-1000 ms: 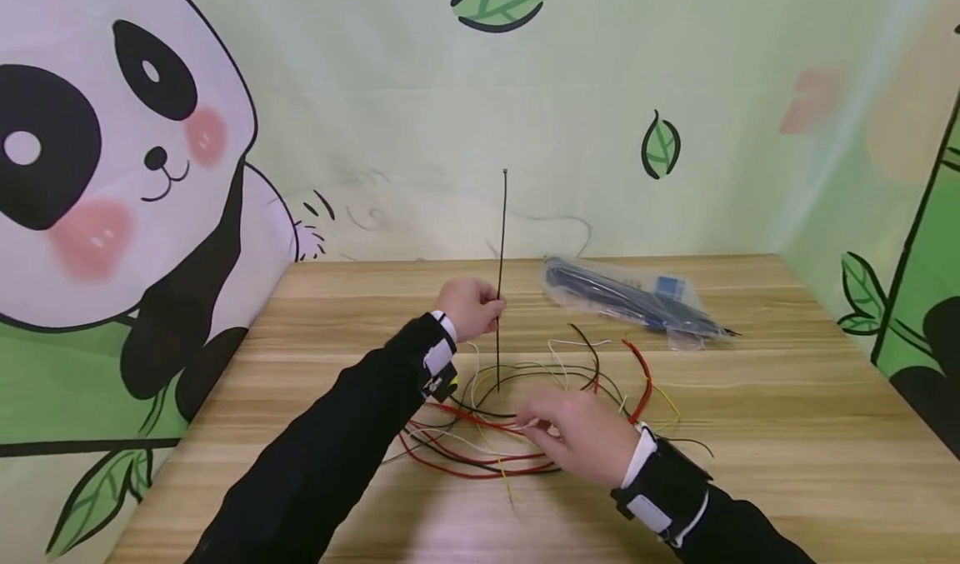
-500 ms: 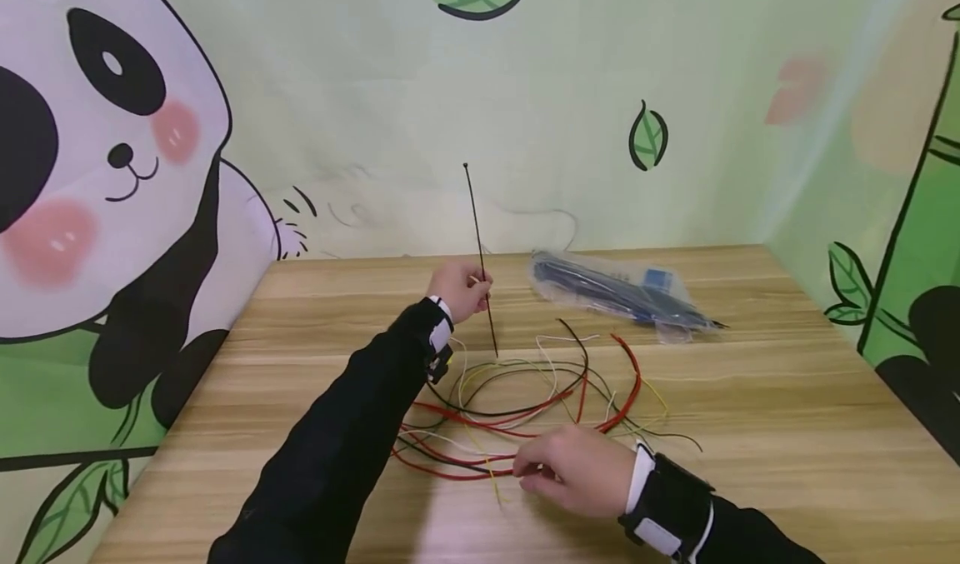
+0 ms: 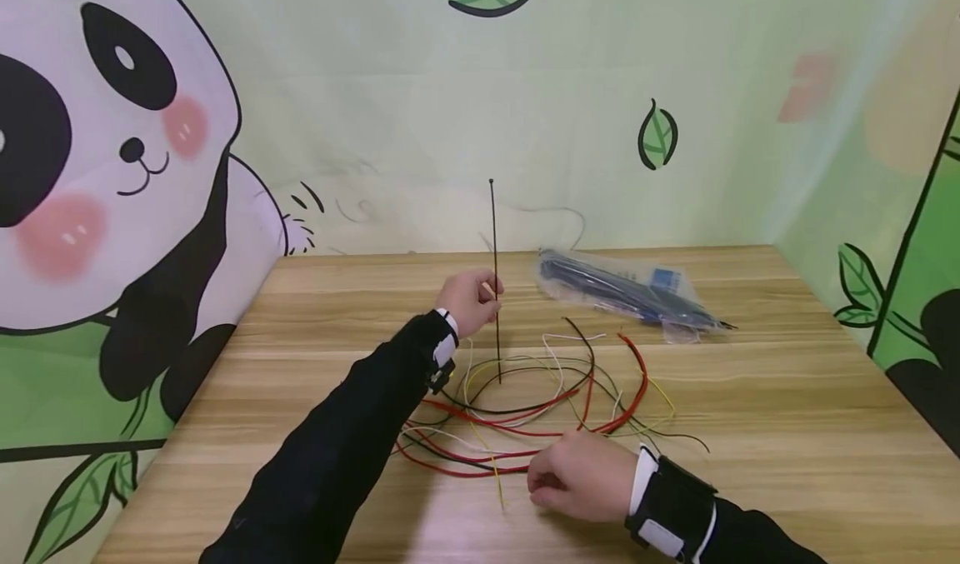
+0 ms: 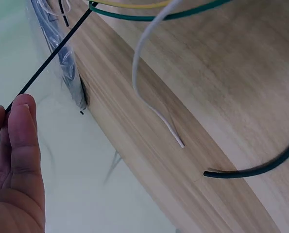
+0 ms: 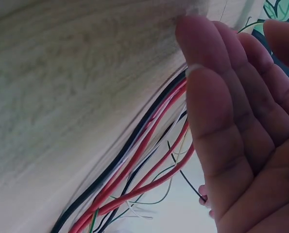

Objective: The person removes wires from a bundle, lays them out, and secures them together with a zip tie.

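Note:
Thumb and fingers of my left hand (image 3: 468, 304) pinch a long thin black cable tie (image 3: 493, 235), held almost upright in the head view. Its small head points up, and its lower end overlaps the far side of a loose coil of red, black, white and yellow wires (image 3: 517, 431) on the table. At the coil's near side, my right hand (image 3: 581, 476) has its fingertips right at the front strands. In the right wrist view its fingers (image 5: 241, 82) lie fairly straight, side by side; the red wires (image 5: 144, 189) disappear behind them, and nothing shows in the palm.
A clear plastic bag (image 3: 622, 291) of dark cable ties lies at the back of the wooden table (image 3: 772, 364). Loose wire ends stick out of the coil, among them a white wire end (image 4: 176, 136). A panda-printed backdrop (image 3: 360, 114) rises behind the table.
My right hand has come toward the table's front, uncovering more of the coil. The cable tie tilted left half a second ago and stands nearly upright again, still in my left hand.

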The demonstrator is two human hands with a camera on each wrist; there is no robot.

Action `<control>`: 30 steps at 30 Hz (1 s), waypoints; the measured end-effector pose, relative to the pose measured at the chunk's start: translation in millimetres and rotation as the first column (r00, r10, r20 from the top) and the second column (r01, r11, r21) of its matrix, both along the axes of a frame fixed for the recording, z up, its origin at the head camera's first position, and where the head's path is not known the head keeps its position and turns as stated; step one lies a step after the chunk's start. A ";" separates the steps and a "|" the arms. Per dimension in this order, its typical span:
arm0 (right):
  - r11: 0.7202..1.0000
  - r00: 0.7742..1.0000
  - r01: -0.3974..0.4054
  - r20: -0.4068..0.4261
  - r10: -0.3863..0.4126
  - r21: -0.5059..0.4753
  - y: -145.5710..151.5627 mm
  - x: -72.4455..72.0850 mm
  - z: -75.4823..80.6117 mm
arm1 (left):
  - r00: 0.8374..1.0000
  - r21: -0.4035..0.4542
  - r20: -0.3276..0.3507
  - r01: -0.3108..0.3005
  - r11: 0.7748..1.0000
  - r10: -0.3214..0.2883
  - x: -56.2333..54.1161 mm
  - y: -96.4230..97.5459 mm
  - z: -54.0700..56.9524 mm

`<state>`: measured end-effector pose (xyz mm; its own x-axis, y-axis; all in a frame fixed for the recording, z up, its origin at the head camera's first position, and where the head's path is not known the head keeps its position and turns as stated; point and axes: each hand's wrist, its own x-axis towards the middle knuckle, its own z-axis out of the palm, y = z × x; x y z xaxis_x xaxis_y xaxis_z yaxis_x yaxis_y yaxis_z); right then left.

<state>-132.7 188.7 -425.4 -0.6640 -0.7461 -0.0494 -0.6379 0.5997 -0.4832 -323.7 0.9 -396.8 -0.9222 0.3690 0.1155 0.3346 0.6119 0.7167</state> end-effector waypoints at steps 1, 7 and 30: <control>1.000 1.000 0.000 0.002 0.000 0.001 0.0 -0.1 -0.3 | 1.000 0.001 0.002 -0.001 1.000 0.001 0.3 -0.8 -0.5; 1.000 1.000 0.015 0.027 -0.015 0.005 0.1 -0.1 -2.1 | 1.000 -0.046 0.005 -0.012 0.999 0.012 5.0 -6.5 -4.8; 1.000 0.997 -0.005 -0.081 0.006 0.013 4.4 -4.3 -8.3 | 0.962 -0.185 -0.049 0.255 0.949 -0.268 46.8 -11.7 -23.9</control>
